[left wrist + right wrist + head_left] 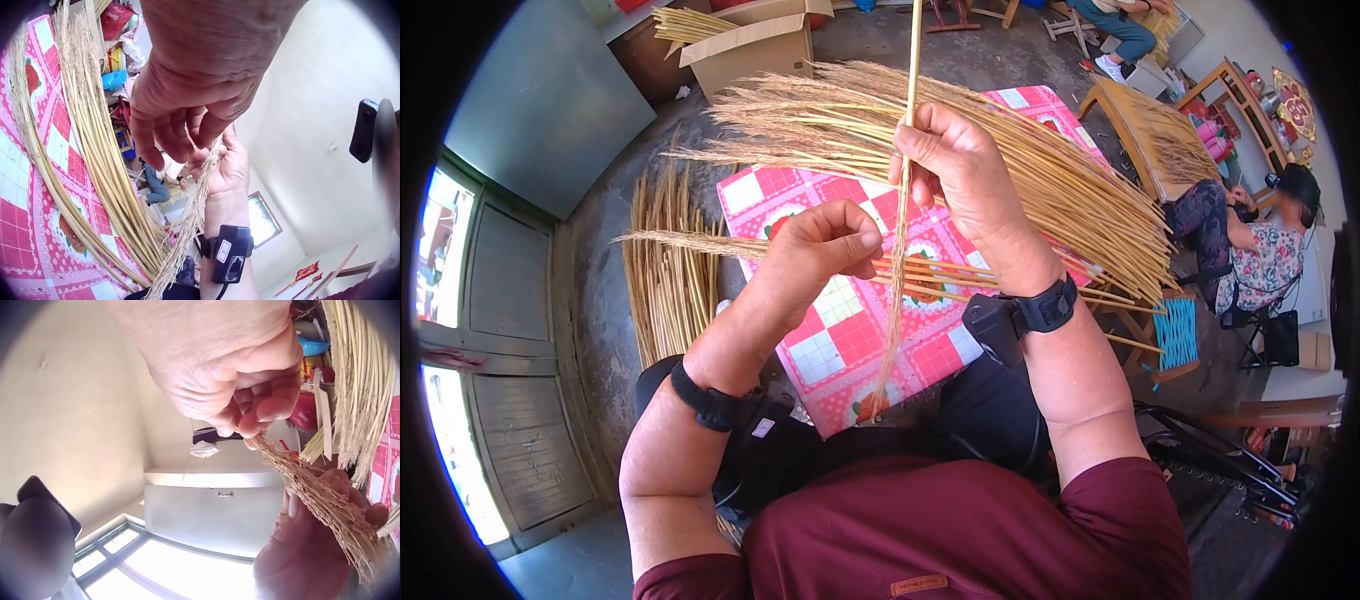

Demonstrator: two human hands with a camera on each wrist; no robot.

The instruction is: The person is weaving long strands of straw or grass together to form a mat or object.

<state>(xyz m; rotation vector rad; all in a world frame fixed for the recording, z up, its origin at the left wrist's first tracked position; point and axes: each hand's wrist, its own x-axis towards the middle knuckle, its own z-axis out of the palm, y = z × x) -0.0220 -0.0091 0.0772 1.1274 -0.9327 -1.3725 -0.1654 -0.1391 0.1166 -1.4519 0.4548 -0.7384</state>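
My right hand [950, 165] pinches a single dried grass stalk [897, 270] between thumb and fingers. It stands nearly upright in the head view, its bare stem above the hand and its feathery head hanging down toward me. Just left of the stalk is my left hand [825, 250], its fingers loosely curled with nothing visible in them. From the left wrist, the left fingers [172, 134] hang close by the seed head [194, 219]. The right wrist view has the left palm [306, 544] partly hidden behind the branching head.
A large pile of stalks [1040, 190] crosses a pink checked tablecloth [820, 350]. A smaller bundle [935, 272] lies nearer me. More stalks [665, 280] lean at the left. A cardboard box [755, 55] stands behind; a seated person [1265, 245] is at the right.
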